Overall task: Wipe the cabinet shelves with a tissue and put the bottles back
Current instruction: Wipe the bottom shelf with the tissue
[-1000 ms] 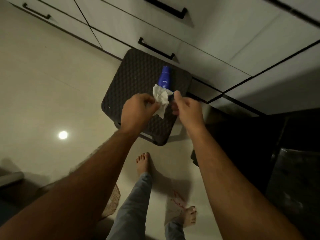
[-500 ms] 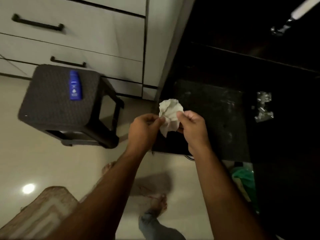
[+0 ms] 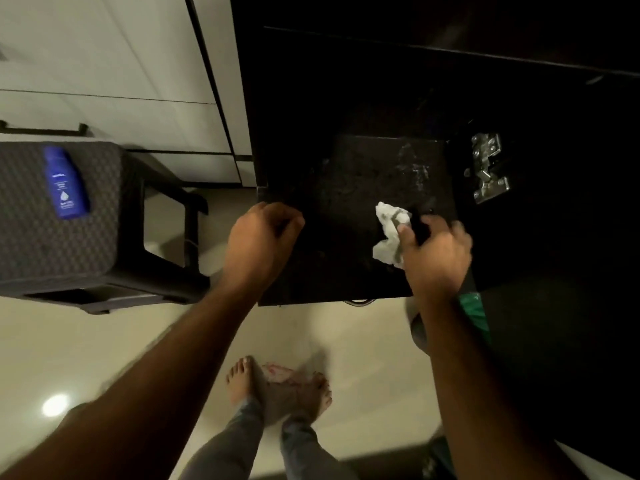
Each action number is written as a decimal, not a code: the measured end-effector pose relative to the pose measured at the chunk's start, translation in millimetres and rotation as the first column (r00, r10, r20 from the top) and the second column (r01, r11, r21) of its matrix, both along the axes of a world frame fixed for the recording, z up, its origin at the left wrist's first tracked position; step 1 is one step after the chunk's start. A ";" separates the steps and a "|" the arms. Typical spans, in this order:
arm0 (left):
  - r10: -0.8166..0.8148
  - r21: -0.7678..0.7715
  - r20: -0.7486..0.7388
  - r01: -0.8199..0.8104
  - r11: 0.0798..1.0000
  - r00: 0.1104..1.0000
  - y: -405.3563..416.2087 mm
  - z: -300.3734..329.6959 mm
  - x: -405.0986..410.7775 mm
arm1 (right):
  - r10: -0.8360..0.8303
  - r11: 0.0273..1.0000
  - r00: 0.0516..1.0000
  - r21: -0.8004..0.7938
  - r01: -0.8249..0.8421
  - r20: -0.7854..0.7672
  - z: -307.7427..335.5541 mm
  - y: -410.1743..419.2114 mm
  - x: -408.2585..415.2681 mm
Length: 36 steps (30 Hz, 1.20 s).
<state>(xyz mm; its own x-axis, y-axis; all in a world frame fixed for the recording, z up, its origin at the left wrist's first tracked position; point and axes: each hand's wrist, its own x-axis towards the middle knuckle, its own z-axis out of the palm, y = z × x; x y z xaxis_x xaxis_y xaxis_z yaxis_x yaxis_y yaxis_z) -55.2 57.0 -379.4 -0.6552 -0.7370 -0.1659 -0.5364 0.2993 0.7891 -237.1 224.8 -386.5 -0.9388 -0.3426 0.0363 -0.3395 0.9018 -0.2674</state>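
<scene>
1. We see the right hand [image 3: 434,252] with its fingers curled over a crumpled white tissue [image 3: 389,235], pressing it onto the dark cabinet shelf [image 3: 349,202]
2. The left hand [image 3: 261,237], well to the left of the tissue, hangs above the shelf's left edge with its fingers curled in and nothing visibly in them
3. Far left of that hand, a blue lotion bottle [image 3: 65,183] lies flat on a dark woven stool [image 3: 52,247]
4. A metal hinge [image 3: 488,168] sits beyond the right hand
</scene>
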 end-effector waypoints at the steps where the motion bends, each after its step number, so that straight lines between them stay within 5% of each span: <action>1: -0.051 -0.065 0.016 0.052 0.997 0.999 -2.8 -2.5 2.0 | 0.006 1.000 0.998 -0.006 -0.007 -0.056 -0.6 1.9 1.0; 9: -0.274 -0.237 0.015 0.270 0.933 0.962 -13.3 -13.6 -22.9 | 0.418 0.889 0.894 -0.129 -0.439 -0.160 -18.0 4.9 3.6; 15: -0.301 -0.332 -0.048 0.269 0.904 0.952 -14.6 -22.6 -42.2 | 0.617 0.787 0.782 0.039 -0.616 -0.088 -34.3 -7.6 6.6; 29: -0.487 -0.589 -0.077 0.354 0.726 0.870 -35.7 -45.4 -44.6 | 0.563 0.800 0.816 0.165 -0.578 0.130 -56.0 -14.3 19.7; 36: -0.521 -0.678 -0.111 0.318 0.662 0.846 -41.9 -67.0 -43.7 | 0.568 0.789 0.814 0.202 -0.580 0.119 -58.9 7.6 16.2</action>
